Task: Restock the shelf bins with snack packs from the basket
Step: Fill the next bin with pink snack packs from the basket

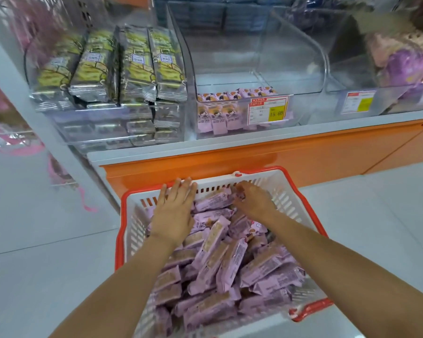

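A white basket with a red rim stands on the floor below the shelf, heaped with several purple snack packs. My left hand lies flat with straight fingers on the packs at the basket's far left. My right hand reaches into the far end with curled fingers and grips a purple pack. On the shelf above, a clear bin holds a few of the same purple packs at its front bottom; the rest of it is bare.
A bin of yellow-and-silver packs fills the shelf's left side. Another clear bin with purple and pink goods sits at the right. An orange shelf base runs behind the basket. Pink items hang at the far left. Pale floor tiles surround the basket.
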